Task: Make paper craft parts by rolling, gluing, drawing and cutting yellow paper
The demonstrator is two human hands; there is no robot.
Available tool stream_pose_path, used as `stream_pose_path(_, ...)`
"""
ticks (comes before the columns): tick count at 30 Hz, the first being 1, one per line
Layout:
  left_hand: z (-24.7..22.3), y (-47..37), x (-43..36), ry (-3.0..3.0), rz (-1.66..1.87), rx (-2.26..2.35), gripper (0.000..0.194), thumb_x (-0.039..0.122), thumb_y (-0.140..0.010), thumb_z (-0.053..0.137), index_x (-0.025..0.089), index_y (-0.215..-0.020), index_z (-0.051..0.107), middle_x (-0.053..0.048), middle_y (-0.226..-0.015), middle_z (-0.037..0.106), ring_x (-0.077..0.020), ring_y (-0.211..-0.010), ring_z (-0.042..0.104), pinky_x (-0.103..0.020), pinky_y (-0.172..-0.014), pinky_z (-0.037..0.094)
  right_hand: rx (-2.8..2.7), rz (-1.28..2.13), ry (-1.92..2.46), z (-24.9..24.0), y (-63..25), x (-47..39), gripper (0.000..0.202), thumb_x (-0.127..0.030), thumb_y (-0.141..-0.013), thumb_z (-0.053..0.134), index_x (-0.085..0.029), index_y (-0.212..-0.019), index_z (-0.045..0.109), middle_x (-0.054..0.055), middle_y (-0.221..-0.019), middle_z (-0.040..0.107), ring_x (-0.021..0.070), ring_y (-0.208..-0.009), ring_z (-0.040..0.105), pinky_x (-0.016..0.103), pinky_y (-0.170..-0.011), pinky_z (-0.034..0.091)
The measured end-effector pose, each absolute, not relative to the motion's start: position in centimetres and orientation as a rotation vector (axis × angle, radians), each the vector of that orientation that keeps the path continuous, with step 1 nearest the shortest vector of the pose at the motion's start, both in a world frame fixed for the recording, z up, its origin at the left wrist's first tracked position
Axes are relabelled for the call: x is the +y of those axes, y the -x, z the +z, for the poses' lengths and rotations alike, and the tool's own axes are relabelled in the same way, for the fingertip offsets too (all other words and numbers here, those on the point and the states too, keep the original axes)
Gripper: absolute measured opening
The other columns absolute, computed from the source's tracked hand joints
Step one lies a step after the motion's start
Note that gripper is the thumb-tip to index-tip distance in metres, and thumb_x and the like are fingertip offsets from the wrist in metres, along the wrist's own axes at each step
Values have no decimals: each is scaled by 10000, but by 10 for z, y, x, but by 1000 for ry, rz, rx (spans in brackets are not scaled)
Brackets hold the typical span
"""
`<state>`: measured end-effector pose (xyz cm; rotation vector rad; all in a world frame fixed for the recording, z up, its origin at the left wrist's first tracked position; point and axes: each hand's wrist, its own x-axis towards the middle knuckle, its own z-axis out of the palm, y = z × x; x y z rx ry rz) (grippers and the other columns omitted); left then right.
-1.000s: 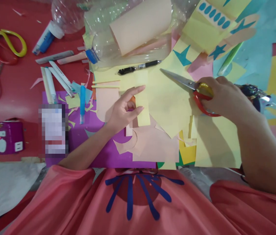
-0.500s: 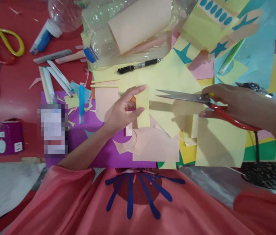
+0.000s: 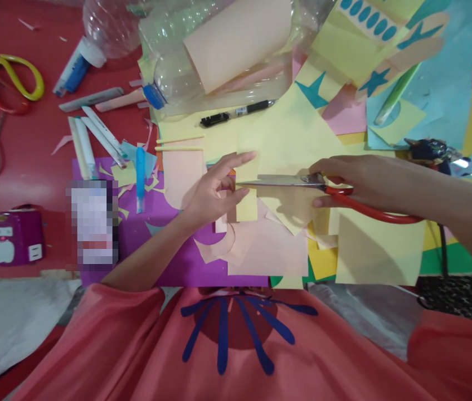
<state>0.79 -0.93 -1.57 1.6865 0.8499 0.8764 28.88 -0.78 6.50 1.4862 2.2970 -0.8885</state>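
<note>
My left hand [image 3: 210,192] grips a narrow strip of pale yellow paper [image 3: 247,208], with the thumb and index finger at its right side. My right hand [image 3: 359,178] is closed round the red handle of a pair of scissors [image 3: 288,181]. Their blades point left and lie together, or nearly so, across the middle of the strip, between the left thumb and index finger. Whether the blades have cut into the paper I cannot tell. A large yellow sheet [image 3: 294,128] lies beneath, and a pale pink sheet [image 3: 269,250] is below the strip.
Clear plastic bottles [image 3: 177,72] lie at the back with a rolled pink paper [image 3: 239,44]. In front is a black pen [image 3: 238,113]. Markers [image 3: 102,133], a phone [image 3: 93,223], a purple sharpener-like box [image 3: 16,236] and other scissors [image 3: 20,75] are on the left.
The scissors have moved left and slightly down with my right hand, from beside the strip to across it. Their blades have closed together. My left hand stays nearly still.
</note>
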Motion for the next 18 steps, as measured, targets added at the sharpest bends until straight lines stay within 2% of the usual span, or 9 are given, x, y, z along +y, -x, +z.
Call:
stream_pose_path(10,-15,-7,-11,-1738,873,866,522,586,-885,559,380,-1360,493,-42,-1357,550,-141,-871,668,-267,-661,588,2284,-931,-1461,71,-281,0,443,-581,-874,531,-237,-1143,610,94,-851,689,268,-772,663,349,-614,443)
stream_pose_path(18,-18,-6,-9,-1770,913,801,498,489,-908,583,372,-1380,474,-34,-1390,534,-198,-1125,624,-243,-723,587,2301,-1006,-1447,69,-283,0,442,-607,-886,481,-246,-1113,596,88,-861,690,271,-825,670,368,-675,468)
